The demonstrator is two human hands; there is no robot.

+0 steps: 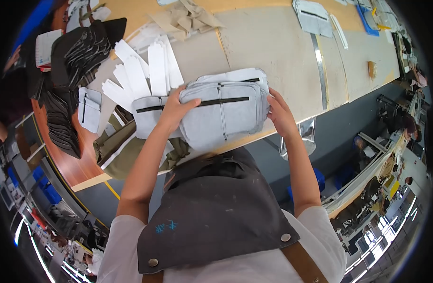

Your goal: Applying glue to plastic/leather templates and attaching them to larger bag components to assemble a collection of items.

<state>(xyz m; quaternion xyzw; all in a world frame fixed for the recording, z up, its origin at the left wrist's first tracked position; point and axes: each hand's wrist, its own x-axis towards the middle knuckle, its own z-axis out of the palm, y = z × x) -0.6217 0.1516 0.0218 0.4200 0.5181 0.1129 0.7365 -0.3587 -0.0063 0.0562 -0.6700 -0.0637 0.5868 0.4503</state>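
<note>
- Fingers of the left hand point(173, 111): thumb laid across the top of a stack of light grey zippered fabric panels point(240, 115), the others partly hidden at its left edge; I cannot tell whether they pinch it.
- Fingers of the right hand point(281, 114): slightly bent, set against the stack's right edge; their grip cannot be told either.
- The stack sits at the centre of the frame, by the near edge of the worktable point(268, 47).
- Its look: pale, matte, round-cornered, layered; a long black zipper point(226, 101) crosses the top panel, another shows above, and a narrow dark-marked seam runs down the middle.
- Left of centre: another grey zippered piece point(144, 123).
- Upper left: white strips point(157, 68), fanned out.
</note>
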